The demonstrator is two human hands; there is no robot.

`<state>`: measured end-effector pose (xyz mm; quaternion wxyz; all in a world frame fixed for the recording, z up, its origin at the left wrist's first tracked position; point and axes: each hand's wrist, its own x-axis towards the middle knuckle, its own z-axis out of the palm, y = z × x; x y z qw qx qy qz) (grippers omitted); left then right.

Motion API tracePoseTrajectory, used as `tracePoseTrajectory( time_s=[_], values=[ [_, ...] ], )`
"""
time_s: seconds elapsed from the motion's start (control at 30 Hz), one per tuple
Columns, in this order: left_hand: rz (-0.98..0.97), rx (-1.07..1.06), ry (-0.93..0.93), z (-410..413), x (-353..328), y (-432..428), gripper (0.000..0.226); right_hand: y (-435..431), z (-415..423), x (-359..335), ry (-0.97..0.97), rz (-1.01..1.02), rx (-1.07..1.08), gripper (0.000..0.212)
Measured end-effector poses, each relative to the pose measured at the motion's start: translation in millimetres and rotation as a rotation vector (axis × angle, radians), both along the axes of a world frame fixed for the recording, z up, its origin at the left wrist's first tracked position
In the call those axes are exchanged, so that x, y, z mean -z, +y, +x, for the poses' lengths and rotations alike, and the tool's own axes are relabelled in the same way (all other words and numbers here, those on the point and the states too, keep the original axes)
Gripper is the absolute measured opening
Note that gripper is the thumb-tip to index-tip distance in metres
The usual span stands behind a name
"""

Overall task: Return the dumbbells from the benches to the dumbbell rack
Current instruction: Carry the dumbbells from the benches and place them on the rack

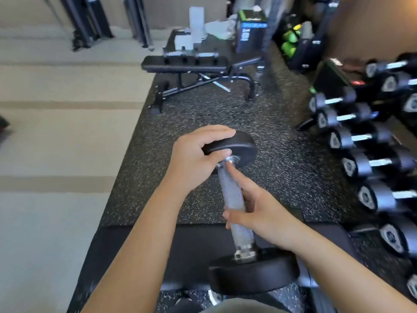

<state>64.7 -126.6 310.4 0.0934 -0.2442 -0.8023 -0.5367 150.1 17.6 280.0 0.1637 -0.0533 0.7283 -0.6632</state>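
Both grips are on one dumbbell (pixel 234 199), centre frame. Left hand (pixel 198 159) is cupped over the upper head, fingers curled across its top edge and thumb tucked beneath, clamped on the rubber. Right hand (pixel 259 208) wraps the knurled handle from the 3 o'clock side, fingers behind the steel, index finger laid along it; whether it is fully closed I cannot tell. The dumbbell stands tilted, its lower head resting on the dark counter (pixel 135 251) at 6 o'clock, right by the near edge.

To do this step well, my read is that the right hand should close fully round the handle before the weight comes off the pad, with the left steadying the top head, not carrying it.

Now the room. The dumbbell rack (pixel 370 141) runs down the 3 o'clock side, near, its rows crowded with hex dumbbells, ends poking outward; an open slot is hard to pick out through the blur. Speckled rubber floor (pixel 203 114) lies clear between counter and rack. At 12 o'clock the far bench (pixel 187 65) carries more dumbbells. Watch the counter's edge: the lower head sits close to it.
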Motion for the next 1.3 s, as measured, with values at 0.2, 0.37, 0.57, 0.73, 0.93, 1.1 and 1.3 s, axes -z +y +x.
tracePoseTrajectory(
  time_s=[0.2,0.37,0.57,0.73,0.93,1.1,1.3],
  values=[
    [-0.034,0.237,0.039,15,-10,13,0.036,-10,46,-9,0.042,-0.040,0.239,0.080],
    [-0.018,0.452,-0.022,35,-10,31,0.038,-17,89,-11,0.032,0.010,0.442,0.078],
    [-0.023,0.728,-0.109,75,-5,76,0.040,-14,150,-9,-0.037,0.090,0.697,0.072],
    [-0.018,0.970,-0.131,132,-6,132,0.040,4,214,-12,-0.075,0.141,0.941,0.069],
    [-0.064,1.198,-0.138,231,-9,218,0.036,48,312,-21,-0.064,0.099,1.197,0.069],
    [-0.062,1.327,-0.120,331,-12,293,0.037,101,403,-23,-0.113,0.162,1.355,0.069],
    [-0.030,1.437,-0.083,422,-12,367,0.037,157,490,-24,-0.136,0.167,1.459,0.069]
  ],
)
